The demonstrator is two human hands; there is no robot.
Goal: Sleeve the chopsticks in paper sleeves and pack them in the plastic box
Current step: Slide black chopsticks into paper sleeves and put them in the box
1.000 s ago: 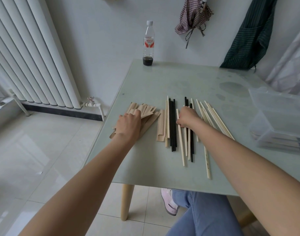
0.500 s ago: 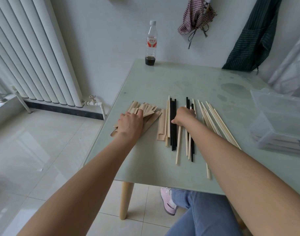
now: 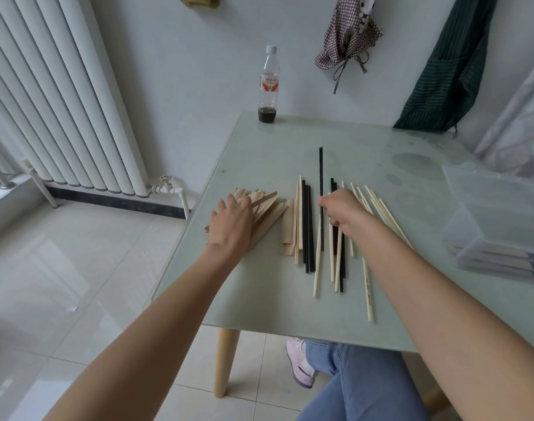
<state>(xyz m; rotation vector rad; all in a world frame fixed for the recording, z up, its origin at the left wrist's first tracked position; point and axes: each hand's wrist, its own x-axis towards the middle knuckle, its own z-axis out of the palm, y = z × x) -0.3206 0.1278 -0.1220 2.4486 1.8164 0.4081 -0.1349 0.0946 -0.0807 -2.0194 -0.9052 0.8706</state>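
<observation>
Loose light wooden chopsticks (image 3: 316,265) and black ones (image 3: 309,226) lie in a row on the pale green table (image 3: 275,153). My right hand (image 3: 341,209) pinches one black chopstick (image 3: 321,168) and a light one together; the black one sticks out toward the far side. A fan of brown paper sleeves (image 3: 267,208) lies at the left, and my left hand (image 3: 231,221) rests flat on it. One more sleeve (image 3: 287,229) lies beside the black chopsticks. The clear plastic box (image 3: 499,226) stands at the right edge with sleeved chopsticks inside.
A plastic bottle (image 3: 269,86) with dark liquid stands at the table's far edge. A white radiator (image 3: 47,95) lines the wall at left. Cloths hang on the wall behind. My knees in jeans and a pink shoe (image 3: 300,363) show under the table's near edge.
My right hand has moved to the left and now holds a black chopstick with a light one, the black one pushed out farther away. My left hand stays on the sleeves.
</observation>
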